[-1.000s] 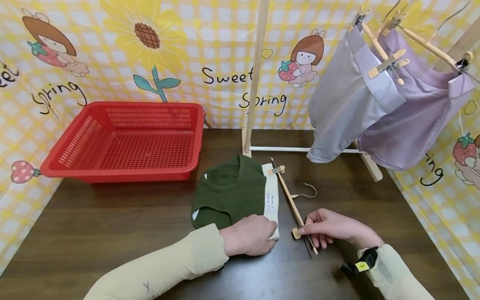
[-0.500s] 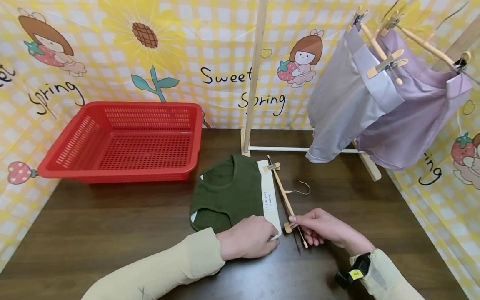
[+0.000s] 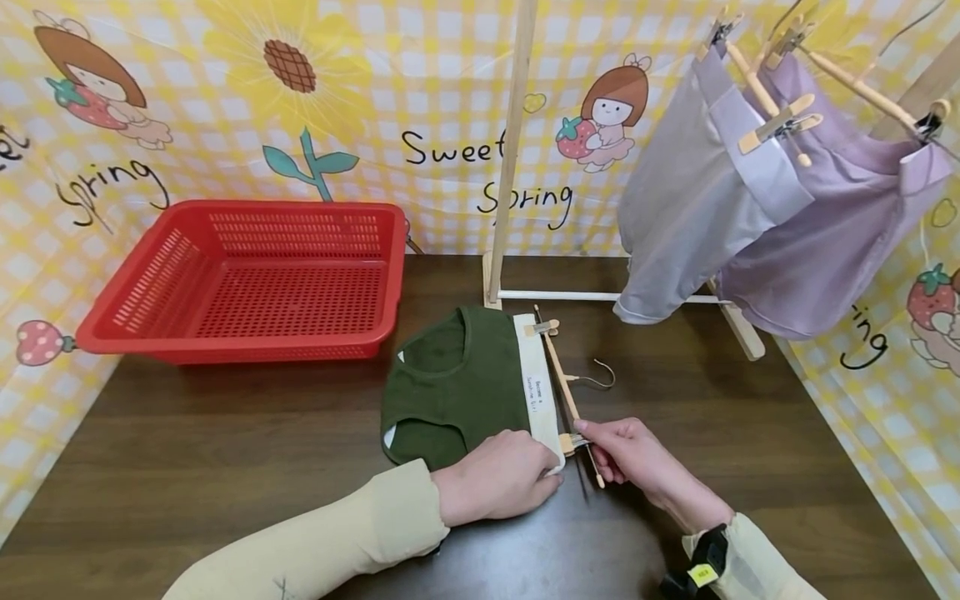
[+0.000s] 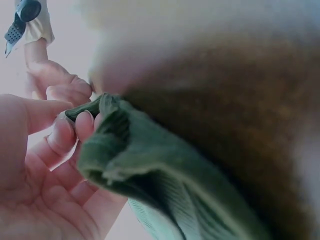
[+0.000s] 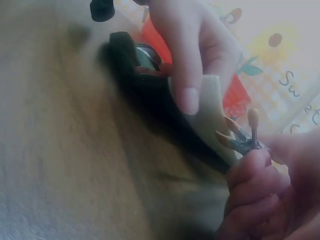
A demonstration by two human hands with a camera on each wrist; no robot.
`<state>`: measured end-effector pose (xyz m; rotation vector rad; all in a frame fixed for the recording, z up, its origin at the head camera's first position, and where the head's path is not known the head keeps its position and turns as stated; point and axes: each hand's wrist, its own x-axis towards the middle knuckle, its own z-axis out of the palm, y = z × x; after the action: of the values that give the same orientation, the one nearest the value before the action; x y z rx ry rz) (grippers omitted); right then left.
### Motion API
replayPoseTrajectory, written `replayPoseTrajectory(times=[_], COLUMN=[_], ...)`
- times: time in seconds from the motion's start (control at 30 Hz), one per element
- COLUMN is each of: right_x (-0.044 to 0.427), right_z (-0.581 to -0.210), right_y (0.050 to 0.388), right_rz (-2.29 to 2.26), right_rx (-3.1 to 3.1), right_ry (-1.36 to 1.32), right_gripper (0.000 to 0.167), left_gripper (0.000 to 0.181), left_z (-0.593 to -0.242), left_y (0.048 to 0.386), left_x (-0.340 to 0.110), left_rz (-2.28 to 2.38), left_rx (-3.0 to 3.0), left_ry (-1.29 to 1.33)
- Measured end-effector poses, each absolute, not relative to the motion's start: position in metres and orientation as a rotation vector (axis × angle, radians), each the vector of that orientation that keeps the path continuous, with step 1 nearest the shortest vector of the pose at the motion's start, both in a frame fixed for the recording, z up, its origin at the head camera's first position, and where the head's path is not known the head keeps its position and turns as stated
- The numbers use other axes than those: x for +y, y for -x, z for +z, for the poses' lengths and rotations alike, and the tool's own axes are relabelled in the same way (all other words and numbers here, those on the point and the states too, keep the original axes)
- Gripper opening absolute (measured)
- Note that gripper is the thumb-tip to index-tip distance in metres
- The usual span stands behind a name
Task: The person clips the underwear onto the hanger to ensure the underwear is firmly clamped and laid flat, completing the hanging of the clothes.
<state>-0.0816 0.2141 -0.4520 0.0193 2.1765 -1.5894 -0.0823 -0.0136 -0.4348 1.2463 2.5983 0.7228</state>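
Dark green underpants (image 3: pixel 480 375) lie on the table, their white waistband (image 3: pixel 534 367) toward the right. My left hand (image 3: pixel 498 475) pinches the near end of that waistband between thumb and fingers. Alongside it lies a wooden clip hanger (image 3: pixel 564 375); its far clip (image 3: pixel 542 328) bites the waistband's far end. My right hand (image 3: pixel 633 458) pinches the near clip (image 3: pixel 572 443) on the hanger. In the right wrist view, this clip's tips (image 5: pixel 227 137) stand apart at the waistband's edge; whether cloth is between them is hard to tell.
A red plastic basket (image 3: pixel 240 343) stands at the back left. Behind the hanger rises a wooden rack (image 3: pixel 513 150) with a white lower bar. Grey shorts (image 3: pixel 675 200) and lilac shorts (image 3: pixel 817 217) hang clipped at the right. A patterned cloth covers the walls.
My right hand has moved left, bringing the hanger's near clip up against the waistband. My left hand keeps its pinch on the waistband, nearly in place.
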Motion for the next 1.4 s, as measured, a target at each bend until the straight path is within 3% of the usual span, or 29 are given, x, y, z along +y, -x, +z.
replayPoseTrajectory(times=[0.5,0.7,1.0,1.4], right_x=[0.201,0.199,0.209,0.193], right_z=[-0.452,-0.442,-0.44,-0.452], right_y=[0.08,0.082,0.101,0.122], right_rz=[-1.66,-1.632,-1.835,-2.065], right_rx=[2.272,2.115,1.63,1.698], right_ry=[-0.001,-0.074,-0.087,0.024], right_gripper=[0.062,0.068,0.068,0.06], left_gripper=[0.046,0.047,0.048,0.045], left_z=[-0.436,-0.431,-0.422,-0.409], left_y=[0.083,0.084,0.086,0.078], left_x=[-0.005,-0.003,-0.007,-0.014], left_rz=[0.768,0.884,0.977,1.016], left_rx=[2.689,2.694,2.678,2.652], left_ry=[-1.281,-1.279,-1.283,-1.39])
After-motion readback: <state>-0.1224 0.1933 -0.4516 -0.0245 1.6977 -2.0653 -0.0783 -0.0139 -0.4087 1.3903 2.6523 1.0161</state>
